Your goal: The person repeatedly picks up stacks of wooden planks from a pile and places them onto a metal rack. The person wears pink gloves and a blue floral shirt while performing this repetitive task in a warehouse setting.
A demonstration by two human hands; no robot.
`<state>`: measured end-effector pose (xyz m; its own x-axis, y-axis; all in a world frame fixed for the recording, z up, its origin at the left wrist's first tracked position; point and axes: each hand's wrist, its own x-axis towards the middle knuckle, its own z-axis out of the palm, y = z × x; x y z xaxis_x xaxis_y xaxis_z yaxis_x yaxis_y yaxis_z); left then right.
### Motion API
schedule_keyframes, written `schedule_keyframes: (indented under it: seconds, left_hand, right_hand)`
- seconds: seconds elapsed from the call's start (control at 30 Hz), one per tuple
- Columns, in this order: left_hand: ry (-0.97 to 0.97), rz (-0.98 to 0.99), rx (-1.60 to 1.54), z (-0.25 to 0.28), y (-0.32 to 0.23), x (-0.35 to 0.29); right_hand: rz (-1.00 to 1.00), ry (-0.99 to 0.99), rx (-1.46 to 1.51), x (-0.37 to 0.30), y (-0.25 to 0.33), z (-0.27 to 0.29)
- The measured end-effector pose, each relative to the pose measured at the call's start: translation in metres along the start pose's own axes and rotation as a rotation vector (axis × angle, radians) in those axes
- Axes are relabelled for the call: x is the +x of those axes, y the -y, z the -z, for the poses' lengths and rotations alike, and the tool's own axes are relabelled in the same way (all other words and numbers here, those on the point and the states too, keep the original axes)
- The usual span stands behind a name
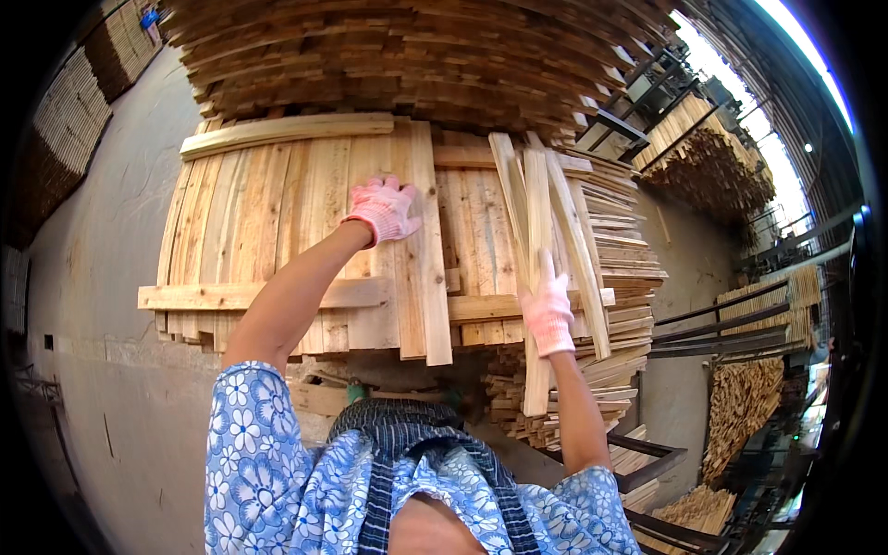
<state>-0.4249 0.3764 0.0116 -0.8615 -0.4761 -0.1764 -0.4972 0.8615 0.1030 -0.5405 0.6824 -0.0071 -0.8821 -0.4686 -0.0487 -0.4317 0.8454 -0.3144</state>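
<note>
My left hand (383, 209), in a pink glove, lies with its fingers spread on a row of pale wooden boards (268, 222) set side by side. One narrow board (430, 259) just right of it sticks out past the near edge of the row. My right hand (548, 313), gloved too, is wrapped round a long wooden slat (536, 208) that points away from me. Two more slats (575, 245) lie slanted beside that one. Crosswise battens (264, 294) rest over the boards along the near and far sides.
A tall stack of boards (398, 65) rises just beyond the work surface. Many thin slats are piled (624, 268) on the right, below the loose ones. Dark metal bars (638, 467) jut out near my right elbow. Further wood stacks (712, 171) stand across the concrete floor (102, 277).
</note>
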Motion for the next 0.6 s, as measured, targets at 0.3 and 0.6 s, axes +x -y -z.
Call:
schedule_keyframes:
  seconds: [0.3,0.6]
  left_hand:
    - [-0.035,-0.039,0.032,0.001,-0.005,0.005]
    - [0.008,-0.085,0.061,-0.007,0.013,0.007]
  right_hand:
    - [0.111,0.148,0.013,0.053,0.149,-0.059]
    - [0.214,-0.004,0.154,0.077,0.047,0.026]
